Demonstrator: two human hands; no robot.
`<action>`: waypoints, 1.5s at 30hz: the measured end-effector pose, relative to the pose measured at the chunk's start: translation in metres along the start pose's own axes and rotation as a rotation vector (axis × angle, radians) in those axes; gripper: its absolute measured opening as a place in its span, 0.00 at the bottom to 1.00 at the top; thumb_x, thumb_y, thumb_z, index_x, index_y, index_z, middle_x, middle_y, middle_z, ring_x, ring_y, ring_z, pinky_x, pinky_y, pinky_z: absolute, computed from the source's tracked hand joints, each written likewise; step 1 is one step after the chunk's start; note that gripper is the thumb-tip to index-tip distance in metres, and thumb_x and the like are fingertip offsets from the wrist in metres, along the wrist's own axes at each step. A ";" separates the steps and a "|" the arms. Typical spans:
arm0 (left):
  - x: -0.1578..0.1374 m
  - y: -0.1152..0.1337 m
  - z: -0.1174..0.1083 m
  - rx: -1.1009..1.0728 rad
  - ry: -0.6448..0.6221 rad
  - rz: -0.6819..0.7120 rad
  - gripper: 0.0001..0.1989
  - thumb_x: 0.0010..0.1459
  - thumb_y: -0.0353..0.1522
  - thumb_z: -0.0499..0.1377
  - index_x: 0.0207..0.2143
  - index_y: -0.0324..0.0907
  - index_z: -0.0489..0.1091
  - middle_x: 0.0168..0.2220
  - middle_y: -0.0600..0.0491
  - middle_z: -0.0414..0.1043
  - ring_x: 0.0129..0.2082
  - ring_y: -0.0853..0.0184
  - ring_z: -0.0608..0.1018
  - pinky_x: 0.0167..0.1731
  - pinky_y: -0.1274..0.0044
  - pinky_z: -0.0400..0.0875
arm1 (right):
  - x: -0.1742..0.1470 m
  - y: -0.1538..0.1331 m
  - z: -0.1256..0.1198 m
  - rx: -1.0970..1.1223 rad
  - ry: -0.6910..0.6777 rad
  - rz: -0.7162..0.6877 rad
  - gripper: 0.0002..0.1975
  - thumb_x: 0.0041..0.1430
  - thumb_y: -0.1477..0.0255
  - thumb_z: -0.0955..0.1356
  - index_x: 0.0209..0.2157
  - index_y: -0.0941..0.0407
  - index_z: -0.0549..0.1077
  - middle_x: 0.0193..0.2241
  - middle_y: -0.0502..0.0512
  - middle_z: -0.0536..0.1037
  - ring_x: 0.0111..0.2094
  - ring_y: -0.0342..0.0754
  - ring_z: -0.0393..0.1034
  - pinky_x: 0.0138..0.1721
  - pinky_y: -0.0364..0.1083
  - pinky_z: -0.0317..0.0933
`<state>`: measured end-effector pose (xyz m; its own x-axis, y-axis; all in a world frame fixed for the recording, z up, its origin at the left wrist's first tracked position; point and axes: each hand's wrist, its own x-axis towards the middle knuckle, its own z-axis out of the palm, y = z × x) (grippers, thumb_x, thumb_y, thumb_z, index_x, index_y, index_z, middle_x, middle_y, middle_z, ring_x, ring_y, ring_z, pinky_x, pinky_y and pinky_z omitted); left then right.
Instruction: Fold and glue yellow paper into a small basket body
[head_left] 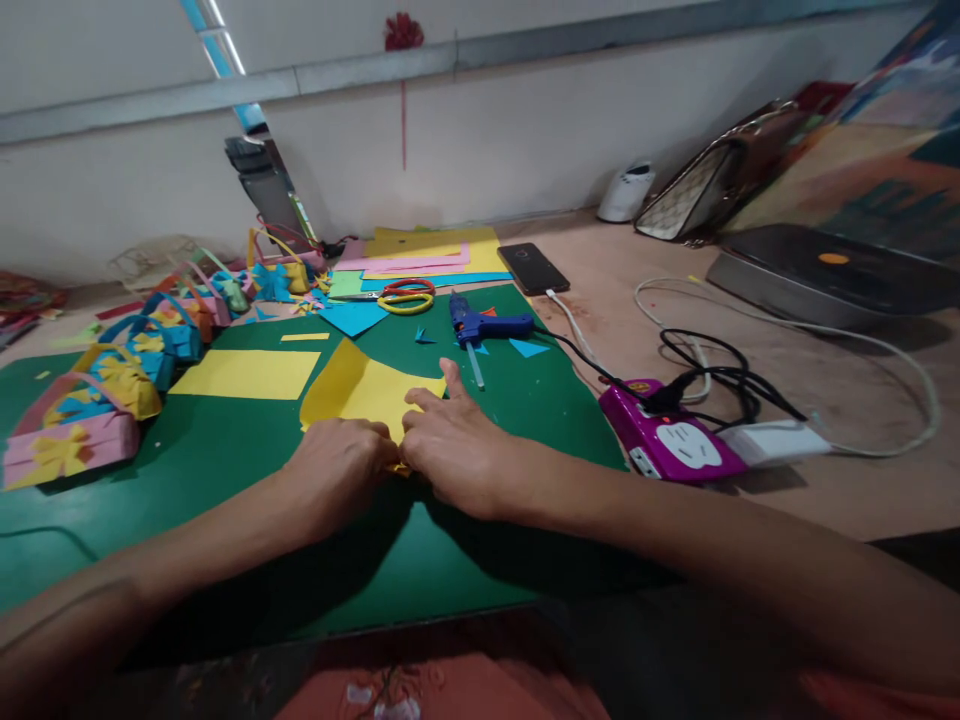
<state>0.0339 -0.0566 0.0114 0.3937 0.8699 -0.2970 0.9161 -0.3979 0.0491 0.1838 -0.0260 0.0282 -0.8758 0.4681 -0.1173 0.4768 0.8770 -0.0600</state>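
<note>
A sheet of yellow paper (pixel 356 385) lies on the green mat (pixel 360 580), its far left part curling upward. My left hand (pixel 337 460) is closed on the near edge of this sheet, fingers curled under. Right beside it, my right hand (pixel 457 440) presses on the same near edge, its thumb raised and its fingers bent over the paper. A small folded bit of yellow shows between the two hands; the fingertips there are partly hidden. Beyond the right hand rests a blue glue gun (pixel 491 324) with a clear glue stick (pixel 475 366) beneath it.
Several small paper baskets (pixel 127 385) line the left side. A yellow strip (pixel 244 374), scissors (pixel 405 296) and coloured paper sheets (pixel 427 250) lie farther back. At right are a phone (pixel 533 268), a purple power strip (pixel 667 435), looping cables (pixel 727 370) and a dark-lidded box (pixel 832 270).
</note>
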 end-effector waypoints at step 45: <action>0.011 -0.026 -0.016 -0.080 -0.045 0.208 0.11 0.49 0.25 0.53 0.28 0.42 0.75 0.27 0.49 0.76 0.26 0.68 0.74 0.22 0.80 0.55 | 0.029 0.008 -0.018 0.275 -0.378 0.175 0.11 0.46 0.84 0.63 0.25 0.60 0.76 0.22 0.54 0.74 0.37 0.51 0.66 0.50 0.63 0.45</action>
<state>0.0161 -0.0320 0.0225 0.5726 0.7568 -0.3151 0.8193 -0.5415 0.1883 0.1606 -0.0037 0.0420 -0.7169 0.4887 -0.4972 0.6606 0.7041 -0.2605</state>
